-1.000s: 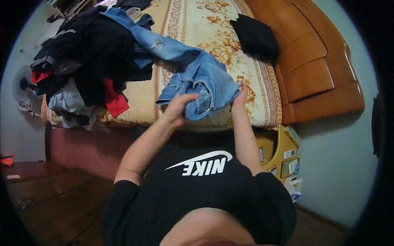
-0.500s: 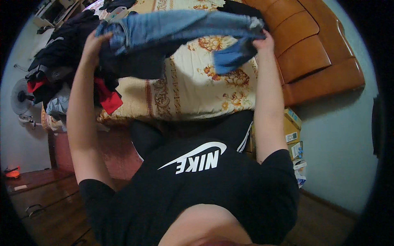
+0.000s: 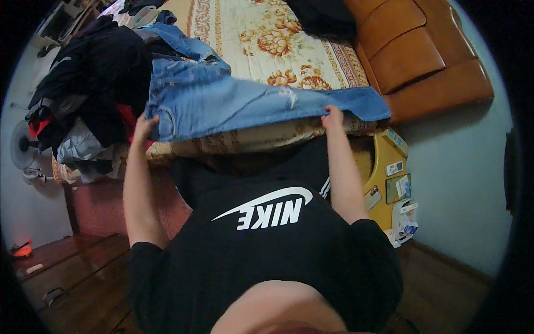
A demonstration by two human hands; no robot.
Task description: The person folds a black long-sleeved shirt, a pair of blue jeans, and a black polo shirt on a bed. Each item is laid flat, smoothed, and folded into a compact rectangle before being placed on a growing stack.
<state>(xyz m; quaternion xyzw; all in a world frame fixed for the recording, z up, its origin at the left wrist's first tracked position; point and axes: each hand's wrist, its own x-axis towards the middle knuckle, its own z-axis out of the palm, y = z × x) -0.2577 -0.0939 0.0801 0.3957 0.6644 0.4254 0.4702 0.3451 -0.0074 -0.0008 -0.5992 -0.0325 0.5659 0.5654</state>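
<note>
A pair of blue jeans [image 3: 222, 106] lies spread along the near edge of the bed, its waist to the left and one leg stretched right. The other leg folds back toward the far left, over the bed. At the waist corner, beside a pocket, my left hand [image 3: 146, 127] is closed on the denim. My right hand [image 3: 332, 118] pinches the lower edge of the stretched leg, between its ripped patch and its hem. The hem end rests near the bed's right corner.
A heap of dark clothes [image 3: 94, 72] covers the bed's left side. On the flowered bedspread [image 3: 272, 44] lies a black garment [image 3: 325, 19], far right. A brown padded headboard [image 3: 411, 50] borders the right. Below it stands a yellow stand [image 3: 381, 161] with small boxes. A fan [image 3: 23, 145] is at left.
The jeans have come down from the air onto the bed and toward me, one leg now straightened to the right. Both hands moved nearer, still holding the denim.
</note>
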